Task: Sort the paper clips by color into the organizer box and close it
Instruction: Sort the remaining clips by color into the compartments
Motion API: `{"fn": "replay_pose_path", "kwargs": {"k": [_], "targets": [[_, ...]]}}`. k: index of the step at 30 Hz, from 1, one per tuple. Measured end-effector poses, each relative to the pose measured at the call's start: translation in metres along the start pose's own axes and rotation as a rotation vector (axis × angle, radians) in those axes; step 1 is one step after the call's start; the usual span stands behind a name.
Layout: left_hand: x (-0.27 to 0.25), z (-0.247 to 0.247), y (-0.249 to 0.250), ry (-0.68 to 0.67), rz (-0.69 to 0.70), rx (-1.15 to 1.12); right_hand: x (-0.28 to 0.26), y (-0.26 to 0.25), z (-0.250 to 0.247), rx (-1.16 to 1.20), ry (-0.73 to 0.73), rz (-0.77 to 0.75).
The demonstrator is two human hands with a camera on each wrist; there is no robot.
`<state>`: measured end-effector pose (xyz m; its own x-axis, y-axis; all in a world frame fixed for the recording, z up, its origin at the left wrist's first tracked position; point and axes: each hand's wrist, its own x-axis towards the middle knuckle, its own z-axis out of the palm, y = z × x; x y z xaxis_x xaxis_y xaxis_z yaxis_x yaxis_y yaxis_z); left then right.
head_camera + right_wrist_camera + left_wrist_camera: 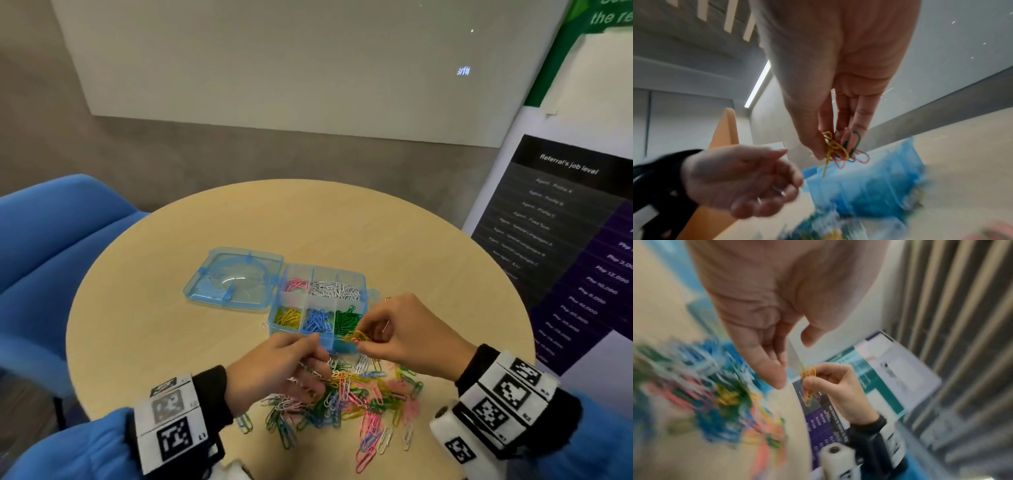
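Though tangled, multicoloured paper clips (346,401)

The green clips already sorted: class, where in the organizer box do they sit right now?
In the head view, the green clips fill the near-right compartment of the organizer box, beside the blue clips, just beyond the right hand.

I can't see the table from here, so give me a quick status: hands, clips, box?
Right hand pinches a bunch of mixed clips. Left hand holds white clips. Organizer box open, partly filled. Unsorted pile remains on the table.
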<state>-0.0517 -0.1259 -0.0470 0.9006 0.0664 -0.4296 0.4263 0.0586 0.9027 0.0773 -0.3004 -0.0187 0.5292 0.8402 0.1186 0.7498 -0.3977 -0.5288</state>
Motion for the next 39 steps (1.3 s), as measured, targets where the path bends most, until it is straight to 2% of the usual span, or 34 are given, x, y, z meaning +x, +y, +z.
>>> {"fn": "replay_pose_path", "kwargs": {"k": [2,4,7,10,14,16,18,20,28,33,39], "targets": [[0.007,0.006,0.002,-0.008,-0.158,-0.386,0.006,-0.011,-0.007,0.029,0.047,-0.086],[0.014,0.012,0.002,-0.102,-0.236,-0.680,0.013,-0.023,-0.009,0.047,0.044,-0.193],[0.014,0.021,0.007,-0.258,-0.164,-1.040,0.022,-0.036,-0.001,-0.018,-0.036,-0.314],[0.017,0.020,0.009,-0.337,-0.065,-1.210,0.027,-0.038,0.005,-0.023,-0.095,-0.327],[0.017,0.011,0.007,-0.268,-0.044,-1.187,0.028,-0.033,0.004,0.035,-0.092,-0.306],[0.016,0.006,0.004,-0.253,-0.068,-1.273,0.029,-0.031,0.002,0.057,-0.038,-0.284],[0.016,0.001,0.001,-0.271,-0.079,-1.335,0.032,-0.028,0.002,0.040,0.019,-0.264],[0.016,-0.005,-0.002,-0.275,-0.101,-1.305,0.037,-0.027,0.006,-0.001,0.034,-0.254],[0.011,-0.015,-0.005,-0.390,-0.129,-1.340,0.058,-0.036,0.020,-0.147,-0.146,-0.278],[0.016,-0.028,-0.007,-0.363,-0.176,-1.312,0.065,-0.035,0.022,-0.090,-0.181,-0.276],[0.018,-0.035,-0.004,-0.261,-0.116,-1.233,0.072,-0.032,0.015,0.036,-0.153,-0.161]]}}
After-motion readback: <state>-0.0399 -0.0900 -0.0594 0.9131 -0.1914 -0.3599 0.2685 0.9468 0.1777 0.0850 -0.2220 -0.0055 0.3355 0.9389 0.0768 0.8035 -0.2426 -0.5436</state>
